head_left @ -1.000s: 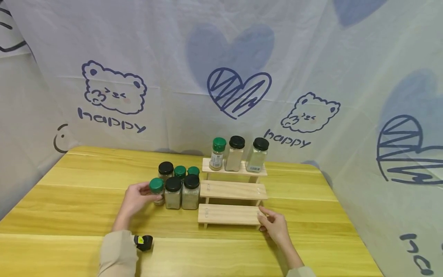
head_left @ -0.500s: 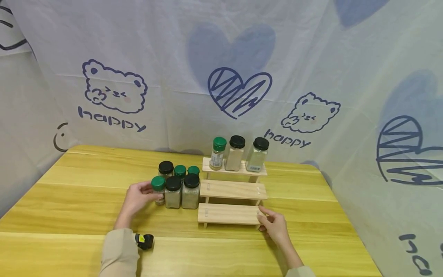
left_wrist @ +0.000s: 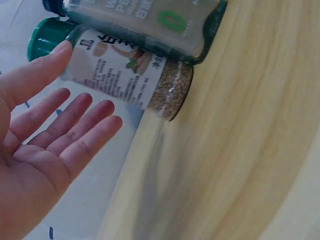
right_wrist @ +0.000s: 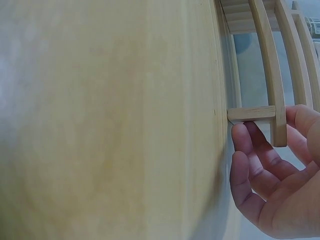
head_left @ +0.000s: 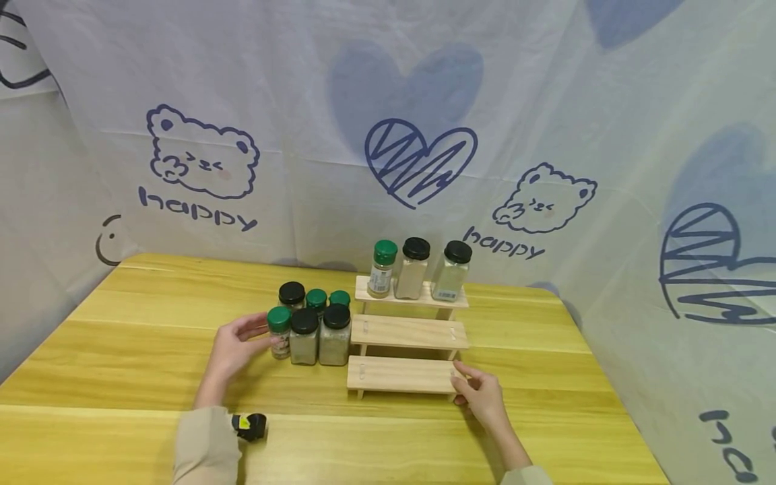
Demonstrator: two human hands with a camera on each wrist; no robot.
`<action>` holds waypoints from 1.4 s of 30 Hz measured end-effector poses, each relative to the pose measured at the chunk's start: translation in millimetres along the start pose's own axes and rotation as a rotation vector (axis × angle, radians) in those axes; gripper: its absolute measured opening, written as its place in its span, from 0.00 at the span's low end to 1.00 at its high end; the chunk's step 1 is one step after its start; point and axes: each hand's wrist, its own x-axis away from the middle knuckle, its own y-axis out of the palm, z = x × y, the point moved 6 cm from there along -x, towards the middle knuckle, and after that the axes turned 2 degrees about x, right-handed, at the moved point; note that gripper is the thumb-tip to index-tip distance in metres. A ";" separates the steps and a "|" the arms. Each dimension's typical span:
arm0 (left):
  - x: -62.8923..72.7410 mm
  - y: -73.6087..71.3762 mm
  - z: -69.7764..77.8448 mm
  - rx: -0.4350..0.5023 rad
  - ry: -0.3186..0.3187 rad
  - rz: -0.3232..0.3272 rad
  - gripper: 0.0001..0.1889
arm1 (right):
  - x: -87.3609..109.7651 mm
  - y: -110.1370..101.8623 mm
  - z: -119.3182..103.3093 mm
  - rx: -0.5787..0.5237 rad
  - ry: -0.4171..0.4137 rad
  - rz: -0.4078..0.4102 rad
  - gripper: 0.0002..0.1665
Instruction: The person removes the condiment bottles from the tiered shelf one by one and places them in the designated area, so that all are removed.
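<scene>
My left hand [head_left: 235, 349] is beside a green-capped spice jar [head_left: 279, 342], fingers spread and relaxed. In the left wrist view the palm faces this jar, whose label and brown grains show; the thumb overlaps its neck. Square black-capped jars [head_left: 304, 345] stand upright right next to it. At the right end of the lowest step of a three-step wooden rack [head_left: 400, 374], my right hand [head_left: 483, 396] holds the board's end. The right wrist view has the board between the fingers, with some of them [right_wrist: 241, 137] under it by the leg.
On the rack's top step stand a green-capped jar [head_left: 380, 276] and two black-capped jars [head_left: 411, 277]. Behind the front row are more jars, one with a black cap [head_left: 292, 294]. A printed cloth [head_left: 315, 168] hangs behind the wooden table [head_left: 121, 350].
My left hand has brought the green-capped jar slightly right, against the black-capped jar, then loosened its fingers and drawn back a little left. The right hand stays on the rack.
</scene>
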 end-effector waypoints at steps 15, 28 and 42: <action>13.6 -10.0 14.5 -0.113 0.066 0.114 0.20 | -0.3 -0.8 0.5 -0.001 0.004 0.012 0.21; 23.0 -8.1 22.4 -0.100 0.102 0.101 0.17 | 0.5 -0.5 -0.2 0.004 0.004 0.010 0.21; 28.1 7.4 41.8 0.004 0.184 0.033 0.15 | 0.3 -0.1 -0.9 0.009 -0.001 0.010 0.21</action>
